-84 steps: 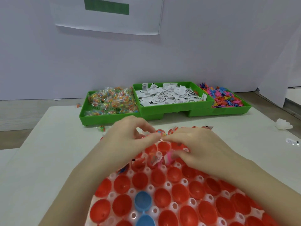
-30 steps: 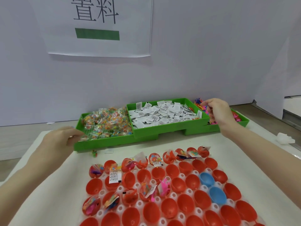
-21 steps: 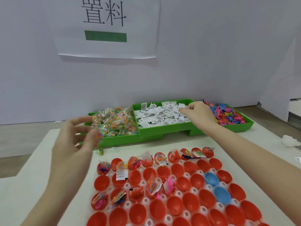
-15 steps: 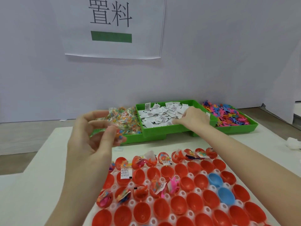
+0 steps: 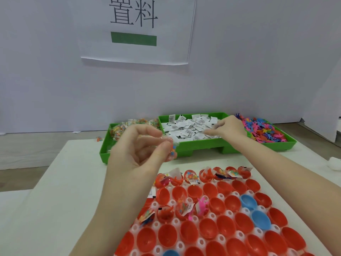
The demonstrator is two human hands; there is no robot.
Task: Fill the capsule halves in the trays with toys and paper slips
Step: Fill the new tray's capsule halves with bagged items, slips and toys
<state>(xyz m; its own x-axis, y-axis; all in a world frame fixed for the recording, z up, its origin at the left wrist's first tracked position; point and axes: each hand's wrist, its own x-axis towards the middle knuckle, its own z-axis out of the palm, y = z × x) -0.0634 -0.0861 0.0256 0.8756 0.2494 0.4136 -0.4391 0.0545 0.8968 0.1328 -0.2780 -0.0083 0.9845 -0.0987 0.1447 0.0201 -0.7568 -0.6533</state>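
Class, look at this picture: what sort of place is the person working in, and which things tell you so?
Probably a small packing or assembly station. Three green bins hold sorted stock in bulk: wrapped toys, paper slips, plastic figures. A tray of open capsule halves awaits filling, and a printed sign labels the area.

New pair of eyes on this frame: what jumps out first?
The grid of red capsule halves in the foreground, a few blue. Behind it three green trays of bagged toys, paper slips and coloured figures. The left hand pinches a small bag; the right hand reaches into the slips.
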